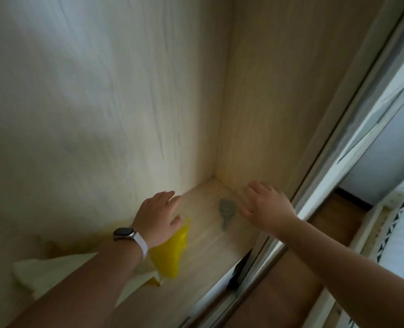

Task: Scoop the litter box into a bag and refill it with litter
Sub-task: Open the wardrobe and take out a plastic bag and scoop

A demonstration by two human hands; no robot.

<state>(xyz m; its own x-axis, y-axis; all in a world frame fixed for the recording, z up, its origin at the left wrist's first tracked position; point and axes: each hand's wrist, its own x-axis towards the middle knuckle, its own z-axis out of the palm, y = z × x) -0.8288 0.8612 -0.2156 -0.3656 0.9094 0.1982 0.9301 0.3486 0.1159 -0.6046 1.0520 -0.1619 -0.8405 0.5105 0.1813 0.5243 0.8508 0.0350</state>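
I am reaching both arms into a pale wooden cupboard. My left hand (158,214), with a watch (124,233) on a white strap at the wrist, is hovering with fingers straight and close together, holding nothing, over the upper end of a yellow bag (170,252) that is lying on the shelf (210,245); whether the palm is touching the bag I cannot tell. My right hand (264,204) is spreading its fingers loosely, gripping nothing, just beside a gray scoop (227,214), which is lying flat near the back corner, handle pointing toward me. A crumpled white sheet (42,268) is lying left of the yellow bag, partly hidden under my forearm.
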